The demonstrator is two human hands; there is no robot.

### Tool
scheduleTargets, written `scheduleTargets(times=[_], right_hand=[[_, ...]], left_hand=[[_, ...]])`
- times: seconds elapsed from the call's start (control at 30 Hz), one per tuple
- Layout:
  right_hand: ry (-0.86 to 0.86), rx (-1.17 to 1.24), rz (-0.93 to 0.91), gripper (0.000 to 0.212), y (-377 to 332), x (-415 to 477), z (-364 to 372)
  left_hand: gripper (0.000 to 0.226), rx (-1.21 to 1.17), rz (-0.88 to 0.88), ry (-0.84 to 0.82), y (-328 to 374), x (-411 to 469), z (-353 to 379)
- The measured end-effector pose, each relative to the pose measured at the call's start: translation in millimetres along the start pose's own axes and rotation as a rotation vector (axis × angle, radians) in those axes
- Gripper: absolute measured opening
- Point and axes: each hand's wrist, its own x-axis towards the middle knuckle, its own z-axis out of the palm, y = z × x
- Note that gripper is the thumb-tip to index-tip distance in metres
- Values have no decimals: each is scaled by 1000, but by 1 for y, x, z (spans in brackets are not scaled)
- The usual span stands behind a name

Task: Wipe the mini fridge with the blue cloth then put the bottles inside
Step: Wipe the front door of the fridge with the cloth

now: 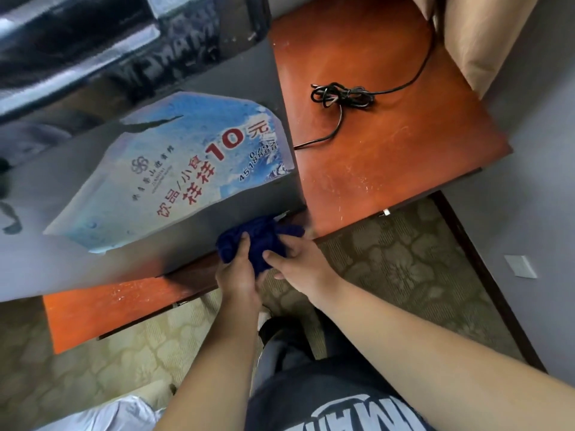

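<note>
The grey mini fridge (pixel 255 98) stands on an orange wooden table (pixel 389 157), seen from above, with a worn blue printed sticker (pixel 174 169) on its top. A dark blue cloth (pixel 258 241) is bunched at the fridge's near right corner. My left hand (pixel 236 272) grips the cloth from the left with the thumb on top. My right hand (pixel 298 262) holds the cloth's right side, thumb pressed against it. No bottles are in view.
A coiled black power cable (pixel 339 94) lies on the table to the right of the fridge. A tan cushioned chair (pixel 485 35) stands at the back right. Patterned carpet (pixel 404 259) and a grey wall with a white socket (pixel 521 266) lie beyond the table edge.
</note>
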Motion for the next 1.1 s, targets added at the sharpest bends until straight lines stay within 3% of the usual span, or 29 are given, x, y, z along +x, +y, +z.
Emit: scheduleTargets(times=[0.2, 0.3, 0.43, 0.53, 0.8, 0.93, 1.1], right_hand=[[-127, -41, -31, 32, 1, -4, 20], [-73, -26, -25, 34, 0, -2, 9], [40, -31, 13, 27, -2, 7, -25], [129, -52, 42, 32, -1, 12, -45], [228, -94, 110, 21, 7, 30, -43], [114, -142, 157, 36, 5, 28, -9], [-174, -434, 91, 69, -3, 15, 67]], left_hand=[[13, -94, 56, 36, 13, -10, -30], [22, -73, -16, -2, 9, -8, -17], [12, 42, -99, -103, -4, 3, 26], [15, 94, -145, -156, -19, 10, 59], [20, 156, -148, -183, -24, 28, 71], [30, 50, -150, -65, -16, 28, 27], [31, -86, -81, 125, 11, 31, -62]])
